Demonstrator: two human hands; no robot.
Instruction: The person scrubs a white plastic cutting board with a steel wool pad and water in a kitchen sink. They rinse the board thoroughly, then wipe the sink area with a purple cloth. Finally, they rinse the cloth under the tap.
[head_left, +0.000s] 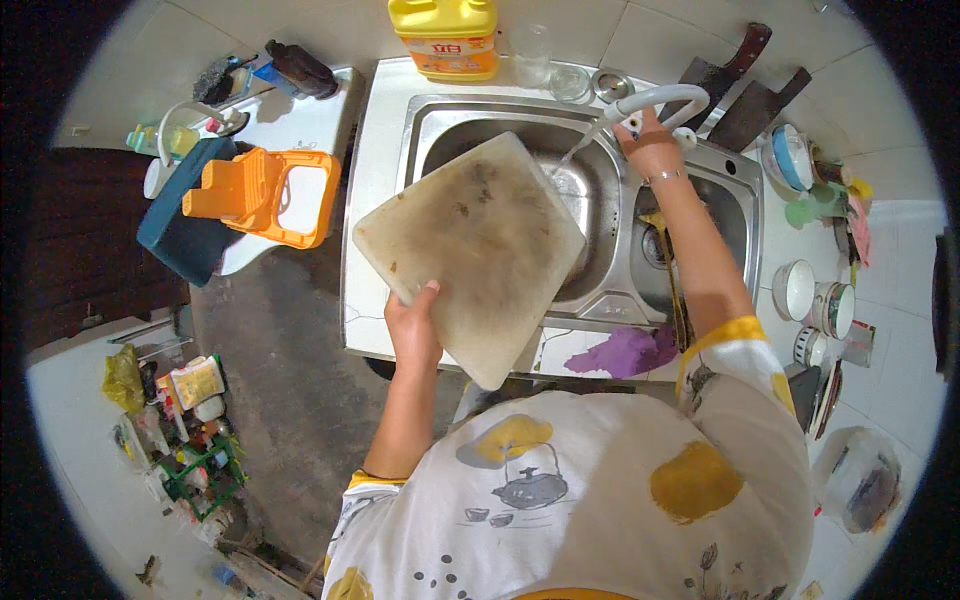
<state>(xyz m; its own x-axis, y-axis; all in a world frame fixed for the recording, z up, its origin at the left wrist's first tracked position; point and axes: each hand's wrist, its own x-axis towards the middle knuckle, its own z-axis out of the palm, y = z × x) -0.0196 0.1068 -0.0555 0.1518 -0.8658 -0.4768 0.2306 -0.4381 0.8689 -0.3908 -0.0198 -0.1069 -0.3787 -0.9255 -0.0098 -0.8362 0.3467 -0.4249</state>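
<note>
Partly over the sink [603, 230], the board [480, 250] is edge-pinched by the left hand [412, 325]; the right hand [655, 150] is at the running tap [665, 95], grip unclear.

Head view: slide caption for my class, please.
Left hand holds a stained board over the double sink; right hand at the running faucet.

I count here: one stained, pale rectangular board [475, 255]; two stainless-steel sink basins [603, 190]; one curved white faucet [668, 95]; two dark, broad-bladed cleavers [745, 118]; one yellow plastic jug [443, 28]; two bare hands [413, 328].
</note>
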